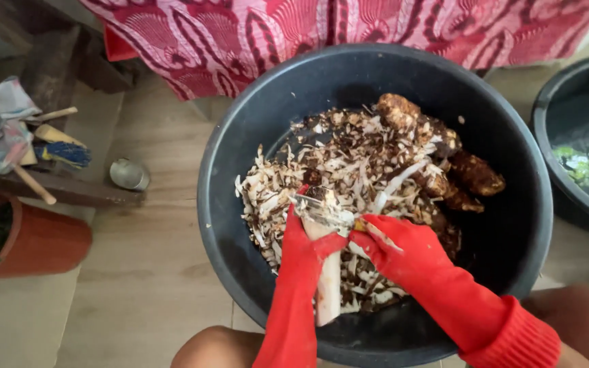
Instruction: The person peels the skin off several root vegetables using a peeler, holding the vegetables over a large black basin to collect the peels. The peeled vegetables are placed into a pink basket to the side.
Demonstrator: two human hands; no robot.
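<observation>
My left hand (301, 252) grips a pale peeled root (328, 286) over the black tub (240, 136); right hand (393, 249) holds a peeler (322, 210) against its top end. Peel shavings (328, 157) and unpeeled brown roots (472, 174) lie just behind; second tub (547, 136) at right.

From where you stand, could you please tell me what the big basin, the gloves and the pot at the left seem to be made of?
The big basin looks like dark moulded plastic, with a smooth, dull sheen. The gloves on the left hand and right hand seem rubber: bright red, smooth and creased. The pot looks like terracotta or orange plastic; I cannot tell which.
</observation>
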